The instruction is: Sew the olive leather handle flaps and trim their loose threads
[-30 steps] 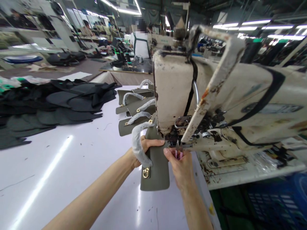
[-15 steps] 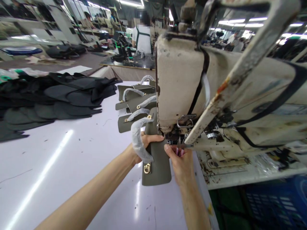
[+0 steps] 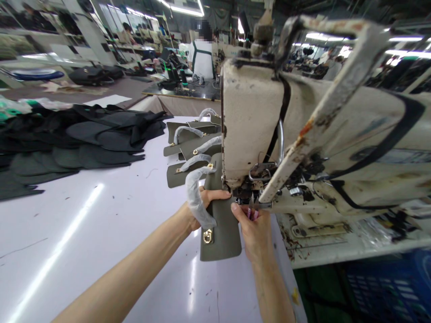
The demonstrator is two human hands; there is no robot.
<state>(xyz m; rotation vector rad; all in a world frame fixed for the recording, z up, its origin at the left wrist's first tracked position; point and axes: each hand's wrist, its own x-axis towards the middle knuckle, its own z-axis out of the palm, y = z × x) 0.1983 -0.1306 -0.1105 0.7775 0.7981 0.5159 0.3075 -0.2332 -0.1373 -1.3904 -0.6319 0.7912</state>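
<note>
An olive-green bag panel [image 3: 225, 237] lies under the head of a sewing machine [image 3: 254, 130]. Its handle [image 3: 194, 197] is wrapped in clear plastic and fixed with gold-coloured hardware [image 3: 208, 236]. My left hand [image 3: 204, 204] reaches under the wrapped handle and grips the panel, thumb on top near the presser foot. On the panel's right edge, my right hand [image 3: 254, 231] pinches with its thumb on top. Small pink-handled snips [image 3: 252, 211] are tucked in that hand, blades pointing up. The machine head hides part of the panel's far end.
Several similar olive panels with wrapped handles [image 3: 191, 163] lie beyond on the white table [image 3: 134, 237]. Dark cut pieces [image 3: 74, 139] are piled at the left. A blue basket [image 3: 387, 287] stands low at the right. A person [image 3: 203, 58] is farther back.
The view has shifted slightly. A thin metal lever on the machine head, blurred before, now shows sharply and lower. Both hands keep about the same hold on the panel.
</note>
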